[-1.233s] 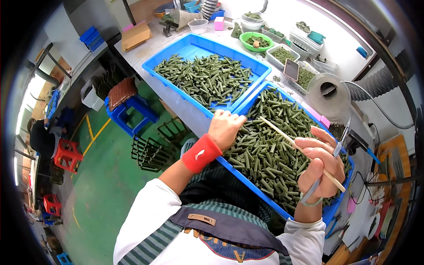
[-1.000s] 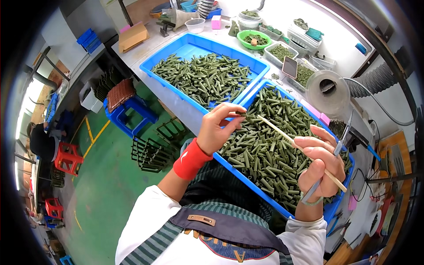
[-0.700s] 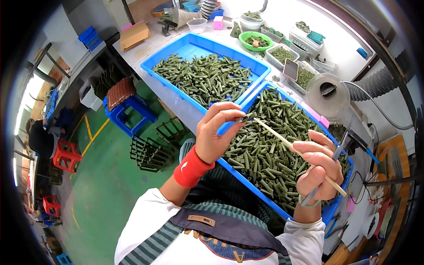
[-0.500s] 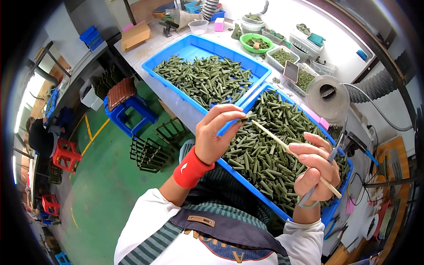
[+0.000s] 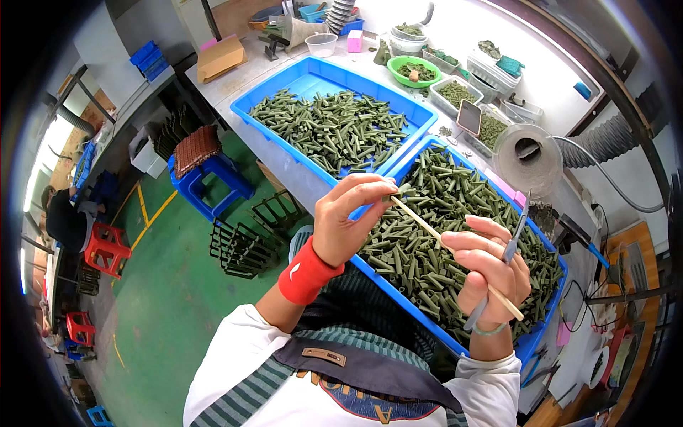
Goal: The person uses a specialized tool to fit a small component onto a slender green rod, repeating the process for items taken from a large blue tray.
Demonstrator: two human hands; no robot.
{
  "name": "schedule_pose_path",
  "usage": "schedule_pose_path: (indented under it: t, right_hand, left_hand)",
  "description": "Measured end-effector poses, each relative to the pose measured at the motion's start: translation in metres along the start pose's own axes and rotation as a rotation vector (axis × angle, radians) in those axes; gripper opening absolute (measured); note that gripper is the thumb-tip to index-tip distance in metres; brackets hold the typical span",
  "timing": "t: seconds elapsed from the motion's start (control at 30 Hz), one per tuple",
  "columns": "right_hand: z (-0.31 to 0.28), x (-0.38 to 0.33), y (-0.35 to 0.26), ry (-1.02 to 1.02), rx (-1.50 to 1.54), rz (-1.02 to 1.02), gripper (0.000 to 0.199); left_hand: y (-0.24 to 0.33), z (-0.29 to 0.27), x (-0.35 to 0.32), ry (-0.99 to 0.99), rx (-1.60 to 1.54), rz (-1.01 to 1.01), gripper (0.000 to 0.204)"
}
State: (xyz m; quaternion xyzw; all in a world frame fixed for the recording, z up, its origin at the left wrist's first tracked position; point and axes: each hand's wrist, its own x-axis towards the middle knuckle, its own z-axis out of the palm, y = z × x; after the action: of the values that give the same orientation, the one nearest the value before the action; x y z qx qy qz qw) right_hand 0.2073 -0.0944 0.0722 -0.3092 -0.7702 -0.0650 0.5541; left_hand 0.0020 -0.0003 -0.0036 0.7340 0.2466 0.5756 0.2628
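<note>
My left hand (image 5: 353,217), with a red wristband, pinches a small dark green piece between thumb and fingertips; it is mostly hidden. My right hand (image 5: 491,267) is closed around a thin pale wooden stick (image 5: 420,221), whose far end meets the fingertips of my left hand at the piece. A slim grey metal tool (image 5: 521,226), blade-like, is also held between the right fingers and crosses the stick. Below both hands lies a blue tray (image 5: 380,279) heaped with short green tube-shaped pieces (image 5: 441,267).
Beyond it, a second blue tray (image 5: 265,127) holds more green pieces. A green bowl (image 5: 393,71), plastic tubs, a phone (image 5: 469,117) and a clear funnel-shaped duct mouth (image 5: 506,167) stand at the back right. Stools (image 5: 206,188) and a seated person (image 5: 67,220) are at left.
My right hand has moved left toward my left hand, bringing the stick and metal tool with it. The stick's tip is now up against the pinched piece. My left hand is nearly still.
</note>
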Motion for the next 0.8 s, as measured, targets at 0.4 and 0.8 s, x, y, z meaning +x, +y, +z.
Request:
schedule_pose_path:
  t: [0.4, 0.8]
  right_hand:
    - [-0.0051, 0.0034, -0.0065, -0.073, -0.113, -0.039, 0.029]
    - [-0.0036, 0.0015, -0.0041, -0.013, -0.052, -0.027, 0.028]
  left_hand:
    - [0.0033, -0.0001, 0.0014, 0.072, 0.107, 0.058, 0.030]
    - [0.0017, -0.0003, 0.0022, 0.067, 0.055, 0.018, 0.029]
